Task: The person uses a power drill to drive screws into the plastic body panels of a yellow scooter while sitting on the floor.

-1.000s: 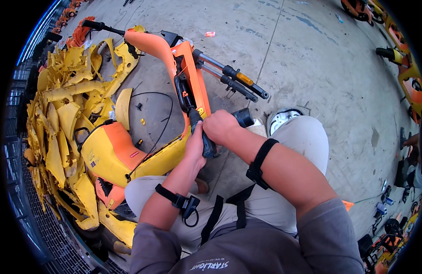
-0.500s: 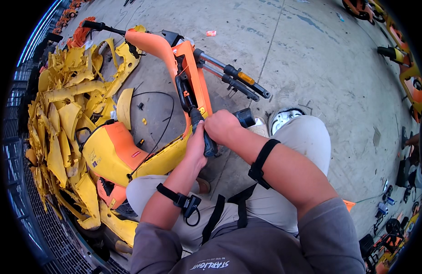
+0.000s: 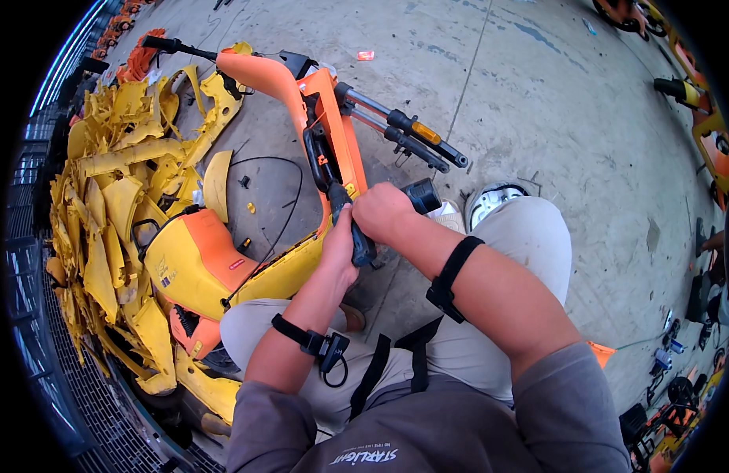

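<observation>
My left hand (image 3: 339,240) is closed around the body of a dark cordless power tool (image 3: 363,251), whose front reaches up to a black tube (image 3: 321,158) inside the orange front column (image 3: 350,150) of a yellow-and-orange scooter frame (image 3: 183,252). My right hand (image 3: 380,211) grips the same tool near its handle, with the black battery end (image 3: 421,193) showing beside it; my fingers hide much of the handle. Just above, two fork legs (image 3: 404,130) with an amber reflector stick out to the right from the column. A black handlebar (image 3: 175,46) tops the orange neck.
A heap of broken yellow panels (image 3: 112,205) lies along the left, beside a loose black cable (image 3: 293,197). More orange scooters (image 3: 715,158) line the right edge. Scattered tools and parts (image 3: 672,363) lie at lower right on the concrete floor (image 3: 553,110). My bent knees frame the scooter's near side.
Both hands stay on the tool. The tool and my hands have shifted very slightly upward in the picture, and the scene a little to the right; little else has visibly changed.
</observation>
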Tool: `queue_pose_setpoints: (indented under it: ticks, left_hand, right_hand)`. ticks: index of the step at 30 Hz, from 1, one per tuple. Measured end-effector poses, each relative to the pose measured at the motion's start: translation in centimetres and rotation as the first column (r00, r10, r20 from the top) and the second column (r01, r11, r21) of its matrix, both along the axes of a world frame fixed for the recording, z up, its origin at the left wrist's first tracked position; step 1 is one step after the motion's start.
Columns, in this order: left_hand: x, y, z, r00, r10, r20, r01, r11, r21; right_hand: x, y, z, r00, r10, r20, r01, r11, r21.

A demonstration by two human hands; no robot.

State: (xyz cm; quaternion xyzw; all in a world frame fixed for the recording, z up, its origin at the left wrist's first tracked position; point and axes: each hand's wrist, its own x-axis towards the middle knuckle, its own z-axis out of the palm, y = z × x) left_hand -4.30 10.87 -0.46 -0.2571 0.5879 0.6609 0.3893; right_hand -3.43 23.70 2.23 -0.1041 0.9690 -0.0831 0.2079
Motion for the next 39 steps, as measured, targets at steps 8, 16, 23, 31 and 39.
queue_pose_setpoints:
  ticks: [8, 16, 23, 31, 39]
  left_hand:
    - [-0.1, -0.3, -0.3, 1.0, -0.019, 0.002, 0.019, 0.999, -0.034]
    - [-0.3, -0.3, -0.8, 1.0, -0.013, 0.016, 0.013, 0.999, -0.034]
    - [-0.5, -0.2, -0.2, 1.0, 0.003, -0.012, -0.003, 1.0, -0.008]
    - [-0.6, -0.3, -0.2, 1.0, -0.021, -0.009, 0.021, 0.999, 0.024]
    - [-0.9, -0.4, -0.3, 0.999, -0.05, -0.011, 0.05, 0.999, 0.007]
  right_hand:
    - [0.0, -0.1, -0.7, 1.0, 0.007, -0.009, -0.007, 1.0, -0.013]
    - [-0.1, 0.2, -0.6, 1.0, 0.022, -0.018, -0.022, 1.0, -0.008]
    - [-0.3, 0.1, -0.1, 1.0, -0.013, -0.014, 0.013, 1.0, -0.014]
    - [-0.4, -0.1, -0.3, 0.999, 0.012, -0.031, -0.011, 1.0, 0.013]
    - [-0.1, 0.4, -1.1, 0.998, -0.061, -0.031, 0.059, 0.996, -0.063]
